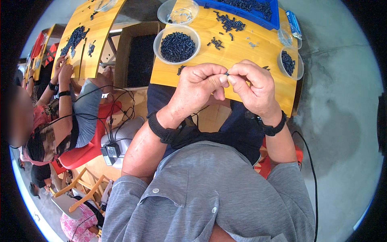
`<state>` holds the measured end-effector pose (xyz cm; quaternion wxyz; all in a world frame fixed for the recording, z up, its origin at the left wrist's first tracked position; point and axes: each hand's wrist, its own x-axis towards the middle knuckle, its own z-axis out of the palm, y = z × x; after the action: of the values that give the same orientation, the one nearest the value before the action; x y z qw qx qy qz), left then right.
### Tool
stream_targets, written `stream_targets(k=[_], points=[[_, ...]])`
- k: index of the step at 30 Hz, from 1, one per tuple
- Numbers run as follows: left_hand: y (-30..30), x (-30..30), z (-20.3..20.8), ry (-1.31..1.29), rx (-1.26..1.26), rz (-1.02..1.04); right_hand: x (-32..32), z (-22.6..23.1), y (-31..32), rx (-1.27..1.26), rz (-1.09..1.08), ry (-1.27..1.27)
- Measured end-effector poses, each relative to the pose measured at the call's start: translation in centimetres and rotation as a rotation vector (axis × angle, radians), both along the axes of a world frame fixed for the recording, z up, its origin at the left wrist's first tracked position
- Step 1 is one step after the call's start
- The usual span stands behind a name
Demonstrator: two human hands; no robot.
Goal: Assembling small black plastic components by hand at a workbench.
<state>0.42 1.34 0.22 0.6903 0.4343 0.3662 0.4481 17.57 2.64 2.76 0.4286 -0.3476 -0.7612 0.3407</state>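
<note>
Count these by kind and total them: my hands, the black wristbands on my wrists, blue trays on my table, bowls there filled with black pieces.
Hands: 2
Black wristbands: 2
Blue tray: 1
Bowls filled with black pieces: 2
Total: 7

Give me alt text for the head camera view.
A person's left hand and right hand pinch a small dark piece between them at a yellow table. Beyond them sit a round tub and a blue tray holding black pieces.

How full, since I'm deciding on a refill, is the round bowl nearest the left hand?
The bowl looks well filled: small black pieces spread across most of its width. Exact depth cannot be told.
</note>
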Motion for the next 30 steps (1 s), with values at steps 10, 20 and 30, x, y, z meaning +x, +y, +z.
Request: stream_targets(k=[10,20,30], points=[[-0.4,0.0,-1.2,0.112,-0.014,-0.090,0.8,-0.6,0.9,-0.005,0.125,-0.164],[0.0,1.3,-2.8,0.060,-0.050,-0.095,4.0,-11.3,10.8,-0.393,-0.421,-0.224],[0.2,0.0,-3.5,0.060,-0.110,-0.033,2.4,-14.2,14.2,-0.213,-0.620,-0.683]])
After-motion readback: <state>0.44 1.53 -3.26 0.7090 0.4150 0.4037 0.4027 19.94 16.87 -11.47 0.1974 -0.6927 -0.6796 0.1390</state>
